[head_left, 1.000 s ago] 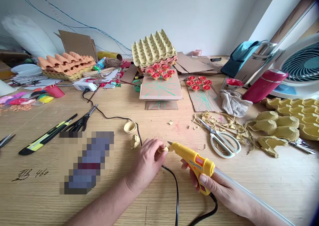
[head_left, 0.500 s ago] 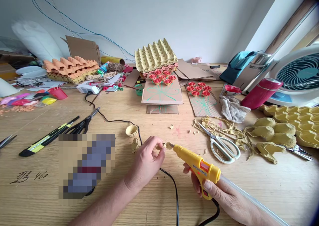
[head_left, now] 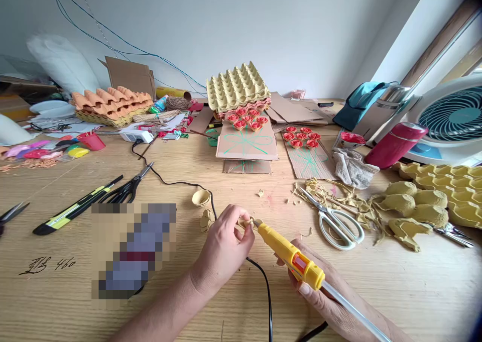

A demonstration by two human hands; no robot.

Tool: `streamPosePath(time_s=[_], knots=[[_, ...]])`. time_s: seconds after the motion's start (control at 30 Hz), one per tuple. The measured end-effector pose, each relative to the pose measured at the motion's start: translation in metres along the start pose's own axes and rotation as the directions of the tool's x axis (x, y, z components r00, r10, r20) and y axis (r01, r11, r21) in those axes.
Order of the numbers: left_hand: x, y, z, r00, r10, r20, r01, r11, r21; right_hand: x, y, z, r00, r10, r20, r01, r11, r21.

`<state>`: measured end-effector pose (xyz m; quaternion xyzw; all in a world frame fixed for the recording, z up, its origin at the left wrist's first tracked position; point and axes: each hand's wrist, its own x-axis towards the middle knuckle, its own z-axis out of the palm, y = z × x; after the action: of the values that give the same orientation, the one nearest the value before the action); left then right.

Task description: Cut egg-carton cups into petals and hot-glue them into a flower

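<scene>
My left hand (head_left: 229, 241) pinches a small piece of tan egg-carton pulp (head_left: 246, 222) between thumb and fingertips. Wrapped round the handle of a yellow hot glue gun (head_left: 288, 254), my right hand (head_left: 320, 292) holds its nozzle against or very close to that piece. A clear glue stick (head_left: 350, 309) sticks out of the gun's back end. Just beyond my left hand, a tan paper-pulp cup (head_left: 201, 198) stands on the table, with a cut pulp piece (head_left: 206, 221) lying in front of it.
White-handled scissors (head_left: 335, 224) lie to the right, beside pulp scraps and cut egg cups (head_left: 401, 201). A utility knife (head_left: 75, 206) and black scissors (head_left: 130, 186) lie left. Cardboard with red flowers (head_left: 246, 143) stands ahead. The black cord (head_left: 267, 287) runs beneath my left hand.
The glue gun has turned and shifted slightly left, its back end lower and its nozzle nearer my left fingertips. My left hand keeps its pinch. The camera view has shifted slightly.
</scene>
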<state>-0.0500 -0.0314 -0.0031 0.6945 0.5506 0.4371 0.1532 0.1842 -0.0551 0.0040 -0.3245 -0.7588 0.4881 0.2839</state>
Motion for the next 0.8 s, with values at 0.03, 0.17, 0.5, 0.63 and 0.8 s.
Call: streamPosePath(time_s=[0.03,0.17,0.5,0.63,0.8], knots=[[0.0002,0.0006,-0.0002,1.0,0.013,-0.005,-0.013,1.0,0.003,0.0,0.0007,-0.0001,1.0,-0.007,0.003,0.007,1.0,-0.004],[0.0012,0.0037,-0.0016,0.999,0.041,-0.016,-0.041,0.999,0.024,0.0002,0.004,-0.0001,1.0,-0.014,0.009,0.014,1.0,-0.024],[-0.0007,0.0077,-0.0034,0.998,0.064,-0.013,-0.062,0.995,0.083,0.0039,0.0072,0.0024,0.997,-0.078,0.014,0.079,0.996,-0.043],[-0.0011,0.0082,-0.0039,0.997,0.073,-0.016,-0.072,0.993,0.094,0.0039,0.005,0.0018,0.997,-0.081,0.01,0.081,0.996,-0.039],[-0.0016,0.0083,-0.0044,0.997,0.072,-0.014,-0.071,0.993,0.094,0.005,-0.0008,0.0013,0.999,-0.053,0.014,0.053,0.997,-0.047]])
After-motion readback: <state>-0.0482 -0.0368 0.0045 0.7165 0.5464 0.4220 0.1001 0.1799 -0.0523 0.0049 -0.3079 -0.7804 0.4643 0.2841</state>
